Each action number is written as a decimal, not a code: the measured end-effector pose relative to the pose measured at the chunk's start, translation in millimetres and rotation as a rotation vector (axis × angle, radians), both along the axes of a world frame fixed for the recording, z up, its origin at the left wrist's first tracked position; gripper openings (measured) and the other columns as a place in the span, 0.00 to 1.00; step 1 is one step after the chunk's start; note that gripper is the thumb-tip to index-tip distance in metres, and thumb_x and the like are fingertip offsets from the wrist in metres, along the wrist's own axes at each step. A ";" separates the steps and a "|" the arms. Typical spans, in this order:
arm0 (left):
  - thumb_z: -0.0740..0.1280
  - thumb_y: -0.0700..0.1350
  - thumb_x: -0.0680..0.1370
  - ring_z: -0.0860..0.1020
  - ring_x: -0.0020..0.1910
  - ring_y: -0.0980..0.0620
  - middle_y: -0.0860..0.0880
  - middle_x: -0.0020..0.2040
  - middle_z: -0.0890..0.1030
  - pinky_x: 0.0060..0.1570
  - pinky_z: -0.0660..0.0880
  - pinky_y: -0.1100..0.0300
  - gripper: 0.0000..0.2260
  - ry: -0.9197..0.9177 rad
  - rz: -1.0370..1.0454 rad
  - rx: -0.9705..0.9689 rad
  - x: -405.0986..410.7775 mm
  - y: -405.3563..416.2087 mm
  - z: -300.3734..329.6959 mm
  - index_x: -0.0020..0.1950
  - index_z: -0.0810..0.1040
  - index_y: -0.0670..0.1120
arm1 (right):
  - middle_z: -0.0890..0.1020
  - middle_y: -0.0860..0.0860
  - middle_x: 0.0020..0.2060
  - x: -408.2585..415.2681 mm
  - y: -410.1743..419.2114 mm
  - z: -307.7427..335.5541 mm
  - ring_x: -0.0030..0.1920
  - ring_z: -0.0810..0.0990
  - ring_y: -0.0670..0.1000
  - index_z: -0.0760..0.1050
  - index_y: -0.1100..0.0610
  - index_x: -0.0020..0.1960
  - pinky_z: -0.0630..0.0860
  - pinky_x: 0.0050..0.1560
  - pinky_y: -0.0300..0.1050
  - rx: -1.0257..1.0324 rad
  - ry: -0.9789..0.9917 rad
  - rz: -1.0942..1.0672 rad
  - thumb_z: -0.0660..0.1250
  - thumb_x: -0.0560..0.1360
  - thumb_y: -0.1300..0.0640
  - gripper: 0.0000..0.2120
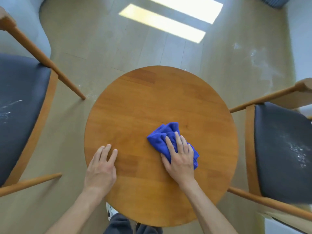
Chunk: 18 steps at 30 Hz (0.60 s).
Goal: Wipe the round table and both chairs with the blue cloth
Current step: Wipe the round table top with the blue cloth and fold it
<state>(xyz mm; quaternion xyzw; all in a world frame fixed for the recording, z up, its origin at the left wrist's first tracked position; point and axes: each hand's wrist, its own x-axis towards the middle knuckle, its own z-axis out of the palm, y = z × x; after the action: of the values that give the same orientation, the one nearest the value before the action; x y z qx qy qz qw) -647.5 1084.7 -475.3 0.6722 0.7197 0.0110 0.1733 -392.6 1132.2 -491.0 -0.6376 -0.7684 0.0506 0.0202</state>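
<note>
While left hand (101, 168) rests flat on round table (152, 92) — right hand (180, 157), fingers straight, presses blue cloth (162, 134) — possibly mid-wipe.

Pale wood-plank floor (94, 48) with two bright sunlight patches (170, 16) at top, whitish smears (256, 59) at right; light wall (300, 39) along right edge.

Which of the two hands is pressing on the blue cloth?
The right hand lies flat on the blue cloth. The left hand rests on the bare wood of the round table.
</note>
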 end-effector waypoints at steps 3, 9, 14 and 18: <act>0.74 0.31 0.66 0.75 0.61 0.34 0.36 0.61 0.77 0.51 0.78 0.41 0.20 -0.032 0.024 -0.062 2.0 2.2 3.1 0.58 0.80 0.37 | 0.70 0.63 0.70 48.2 -27.6 0.8 0.66 0.72 0.66 0.72 0.56 0.70 0.73 0.56 0.66 -0.026 -0.023 -0.471 0.62 0.76 0.44 0.27; 0.60 0.33 0.76 0.58 0.74 0.47 0.47 0.74 0.64 0.63 0.70 0.49 0.23 -0.065 0.091 -0.159 -2.8 5.2 9.1 0.71 0.71 0.46 | 0.66 0.66 0.71 1.3 -34.8 -2.0 0.65 0.68 0.68 0.66 0.58 0.74 0.68 0.55 0.64 -0.054 0.075 -0.991 0.68 0.75 0.49 0.30; 0.59 0.31 0.73 0.54 0.74 0.54 0.53 0.74 0.63 0.62 0.69 0.49 0.28 -0.147 0.159 -0.212 -9.5 10.7 12.8 0.71 0.70 0.51 | 0.67 0.63 0.72 -95.7 -42.3 6.6 0.66 0.71 0.66 0.69 0.55 0.72 0.73 0.57 0.62 -0.099 0.091 -0.666 0.61 0.72 0.44 0.31; 0.61 0.26 0.68 0.60 0.72 0.47 0.46 0.72 0.68 0.66 0.67 0.44 0.30 -0.180 0.106 -0.199 -16.4 11.9 10.3 0.68 0.75 0.45 | 0.67 0.60 0.73 -114.6 -76.6 5.5 0.69 0.71 0.62 0.68 0.49 0.73 0.74 0.60 0.59 -0.123 0.139 -0.190 0.64 0.68 0.46 0.33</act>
<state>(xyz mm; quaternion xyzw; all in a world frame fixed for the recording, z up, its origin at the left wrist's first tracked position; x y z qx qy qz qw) -663.9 1096.6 -465.0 0.6090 0.7332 0.0088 0.3023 -507.2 1055.5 -485.5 -0.7025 -0.6968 0.1394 0.0389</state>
